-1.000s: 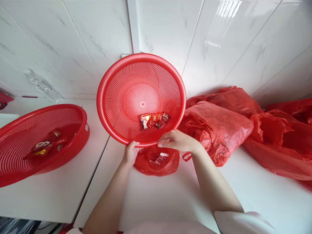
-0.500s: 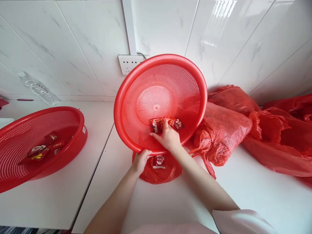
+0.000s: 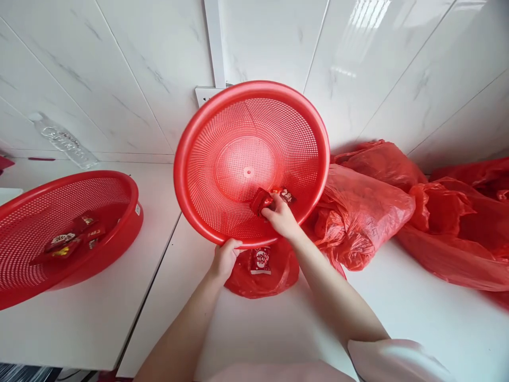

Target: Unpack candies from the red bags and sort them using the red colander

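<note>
a white tiled wall (image 3: pixel 135 58) with grey veining runs along the back, and a white bench (image 3: pixel 246 329) sits in front of it, a dark seam crossing it on the left side. on the right, full red plastic bags (image 3: pixel 366 217) are heaped against the wall, with a loose, open-topped red bag (image 3: pixel 449 254) at the far right.

in the middle, the upright-tipped basket (image 3: pixel 254 90), red and finely perforated, stands raised with its mouth facing the person. to the left, the side basket (image 3: pixel 129 233), also red, leans on the bench, cut off by the view's edge, with several red packets (image 3: pixel 66 246) in it. a low red bag (image 3: pixel 278 281) lies partly beneath the near rim of the middle one.

the left hand (image 3: pixel 226 260) has its grip closed on that near rim, thumb over the edge. the right hand (image 3: pixel 282 217) reaches inside, its grip pinching a red packet (image 3: pixel 260 201) between thumb and fingers, just beside a dark packet (image 3: pixel 288 197).

a clear bottle (image 3: pixel 66 142) rests aslant by the wall. a white-lettered packet (image 3: pixel 261 261) shows against the low red bag. the smallest visible portion is a socket panel (image 3: pixel 205 95), mostly hidden behind the basket.
</note>
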`<control>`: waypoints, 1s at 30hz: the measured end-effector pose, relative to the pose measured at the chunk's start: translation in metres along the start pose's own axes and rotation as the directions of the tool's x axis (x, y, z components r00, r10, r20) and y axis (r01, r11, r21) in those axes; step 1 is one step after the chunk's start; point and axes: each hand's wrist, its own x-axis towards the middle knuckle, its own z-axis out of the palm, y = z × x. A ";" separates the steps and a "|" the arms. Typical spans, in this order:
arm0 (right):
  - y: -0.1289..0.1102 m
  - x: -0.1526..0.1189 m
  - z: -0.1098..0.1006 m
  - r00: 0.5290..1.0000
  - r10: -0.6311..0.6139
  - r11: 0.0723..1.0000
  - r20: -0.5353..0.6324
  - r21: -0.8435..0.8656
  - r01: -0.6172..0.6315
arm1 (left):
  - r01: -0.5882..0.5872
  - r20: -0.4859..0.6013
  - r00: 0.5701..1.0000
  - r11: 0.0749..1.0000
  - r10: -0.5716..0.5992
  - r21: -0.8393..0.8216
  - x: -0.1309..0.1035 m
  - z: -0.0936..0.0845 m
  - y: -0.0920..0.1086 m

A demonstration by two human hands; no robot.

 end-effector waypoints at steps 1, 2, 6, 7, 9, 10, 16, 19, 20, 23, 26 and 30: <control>-0.003 0.001 -0.006 0.997 0.039 0.977 0.066 0.207 -0.052 | -0.005 0.016 1.000 1.000 0.005 -0.015 0.001 0.000 0.001; -0.007 0.001 -0.012 0.990 0.064 0.916 0.122 0.386 -0.107 | -0.013 0.025 1.000 1.000 0.013 -0.027 0.002 0.000 0.002; -0.025 -0.007 -0.033 0.997 0.025 0.711 0.078 0.699 -0.073 | -0.023 0.045 0.999 0.997 0.026 -0.077 0.005 -0.003 0.004; -0.029 -0.009 -0.037 1.000 0.008 0.709 0.029 0.704 -0.026 | -0.030 0.040 0.999 0.996 0.034 -0.086 0.006 -0.004 0.005; -0.035 -0.013 -0.043 0.998 -0.027 0.726 -0.054 0.685 0.057 | -0.048 0.024 0.998 0.994 0.050 -0.096 0.008 -0.006 0.006; -0.037 -0.015 -0.045 0.996 -0.044 0.731 -0.077 0.677 0.085 | -0.060 0.014 0.998 0.994 0.062 -0.096 0.009 -0.007 0.007; -0.041 -0.019 -0.047 0.996 -0.088 0.769 -0.012 0.635 0.076 | -0.101 -0.060 0.993 0.993 0.098 -0.060 0.013 -0.011 0.010; -0.043 -0.022 -0.045 0.994 -0.106 0.793 0.026 0.605 0.069 | -0.100 -0.066 0.993 0.993 0.096 -0.060 0.014 -0.012 0.011; -0.043 -0.023 -0.044 0.993 -0.113 0.801 0.030 0.595 0.073 | -0.097 -0.065 0.994 0.994 0.093 -0.059 0.014 -0.013 0.010; -0.044 -0.024 -0.041 0.991 -0.127 0.812 0.033 0.577 0.085 | -0.094 -0.064 0.994 0.995 0.091 -0.045 0.014 -0.013 0.010; -0.043 -0.025 -0.040 0.990 -0.127 0.820 0.059 0.568 0.071 | -0.092 -0.051 0.995 0.995 0.090 -0.040 0.014 -0.013 0.009; -0.041 -0.025 -0.040 0.988 -0.134 0.843 0.076 0.532 0.073 | -0.087 -0.036 0.996 0.995 0.085 -0.039 0.013 -0.014 0.009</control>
